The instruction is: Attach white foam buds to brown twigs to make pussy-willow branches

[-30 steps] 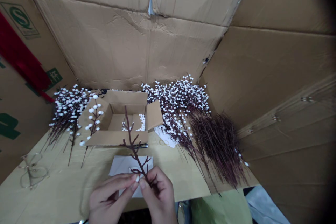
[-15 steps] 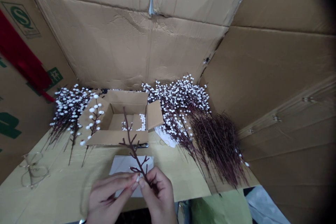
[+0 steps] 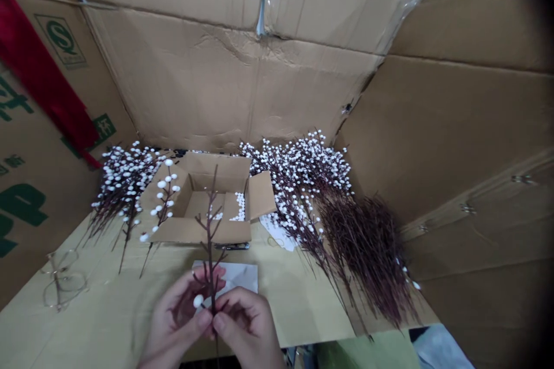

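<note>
Both my hands hold a thin dark brown artificial branch (image 3: 210,236) upright above a white paper sheet (image 3: 236,277). My left hand (image 3: 175,317) curls around the lower stem, and a white bead (image 3: 198,301) sits on a twig by its thumb. My right hand (image 3: 244,323) pinches the stem close beside it, and the fingers partly hide the lowest twigs. Most of this branch is bare. Behind it stands an open cardboard box (image 3: 182,230), with a white-beaded branch (image 3: 164,202) lying across its left flap and loose white beads (image 3: 239,207) inside.
Large bundles of white-beaded branches (image 3: 298,184) and bare brown branches (image 3: 367,253) lie right of the box, with another beaded bundle (image 3: 123,184) at left. Thin wire loops (image 3: 63,282) lie on the pale cardboard table (image 3: 86,317). Cardboard walls rise behind; a red cloth (image 3: 43,75) hangs at left.
The branch has swung from leaning up-left to nearly upright. My hands have turned it and come closer together, with the bead now lower by my left thumb. The view has shifted slightly.
</note>
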